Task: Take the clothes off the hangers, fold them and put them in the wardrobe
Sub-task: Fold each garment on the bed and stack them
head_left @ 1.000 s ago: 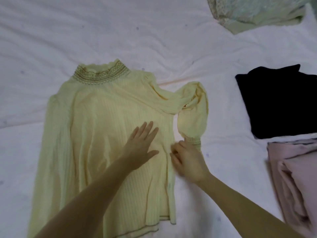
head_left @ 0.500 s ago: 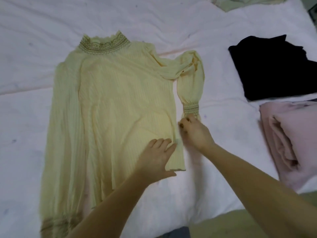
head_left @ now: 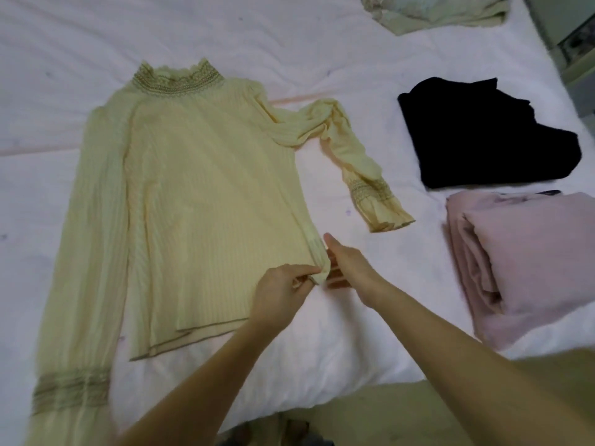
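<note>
Overhead, from the head camera, the yellow blouse point(head_left: 199, 194) lies flat and face-up on the bed point(head_left: 322, 349), spread for folding. The left hand point(head_left: 283, 291) pinches its lower right hem corner, likely to straighten it, while the right hand point(head_left: 349, 268) rests beside it, fingers extended and holding nothing.

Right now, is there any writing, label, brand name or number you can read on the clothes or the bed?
None can be read.
Yellow blouse: only woven trim at collar and cuffs, no tag showing.
Black garment and pink folded cloth: plain.
White bedsheet: small marks, not letters.
</note>
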A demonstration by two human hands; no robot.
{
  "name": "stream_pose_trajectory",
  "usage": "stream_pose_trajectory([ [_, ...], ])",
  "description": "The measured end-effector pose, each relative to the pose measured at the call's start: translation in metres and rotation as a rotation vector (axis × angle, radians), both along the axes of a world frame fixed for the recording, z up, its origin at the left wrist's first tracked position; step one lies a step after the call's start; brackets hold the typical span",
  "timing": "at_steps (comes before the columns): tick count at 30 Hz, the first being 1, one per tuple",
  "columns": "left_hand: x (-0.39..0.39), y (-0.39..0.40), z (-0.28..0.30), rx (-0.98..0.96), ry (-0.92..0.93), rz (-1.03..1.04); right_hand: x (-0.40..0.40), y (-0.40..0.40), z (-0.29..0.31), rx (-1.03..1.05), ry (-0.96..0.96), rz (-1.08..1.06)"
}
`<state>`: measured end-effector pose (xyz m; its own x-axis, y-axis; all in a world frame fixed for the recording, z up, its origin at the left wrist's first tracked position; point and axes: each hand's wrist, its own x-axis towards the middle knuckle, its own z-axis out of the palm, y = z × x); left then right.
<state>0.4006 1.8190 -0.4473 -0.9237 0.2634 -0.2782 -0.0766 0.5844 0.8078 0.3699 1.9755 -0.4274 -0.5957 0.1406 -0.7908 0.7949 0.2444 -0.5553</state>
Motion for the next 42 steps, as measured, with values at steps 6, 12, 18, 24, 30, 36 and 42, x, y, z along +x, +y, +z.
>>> stream_pose_trajectory([
  [6,0.022,-0.014,-0.007,-0.329,0.109,-0.177,0.025,0.007,-0.026,0.193,0.054,-0.064],
  [12,0.053,-0.083,-0.028,-0.721,0.315,-0.216,0.047,0.015,-0.034,0.613,0.412,0.424],
  [18,0.043,-0.089,-0.031,-0.663,0.375,-0.222,0.053,0.017,-0.040,0.604,0.538,0.863],
  [24,0.043,-0.072,-0.035,-0.579,0.386,-0.268,0.042,0.038,-0.039,0.799,0.563,0.918],
  [30,0.048,-0.062,-0.037,-0.545,0.420,-0.344,0.041,0.043,-0.028,0.761,0.568,1.048],
  [36,0.061,-0.068,-0.037,-0.528,0.416,-0.370,0.060,0.062,-0.026,0.850,0.372,0.950],
  [42,0.074,-0.136,-0.018,-0.681,0.475,0.024,0.055,0.010,-0.019,1.001,0.616,1.098],
])
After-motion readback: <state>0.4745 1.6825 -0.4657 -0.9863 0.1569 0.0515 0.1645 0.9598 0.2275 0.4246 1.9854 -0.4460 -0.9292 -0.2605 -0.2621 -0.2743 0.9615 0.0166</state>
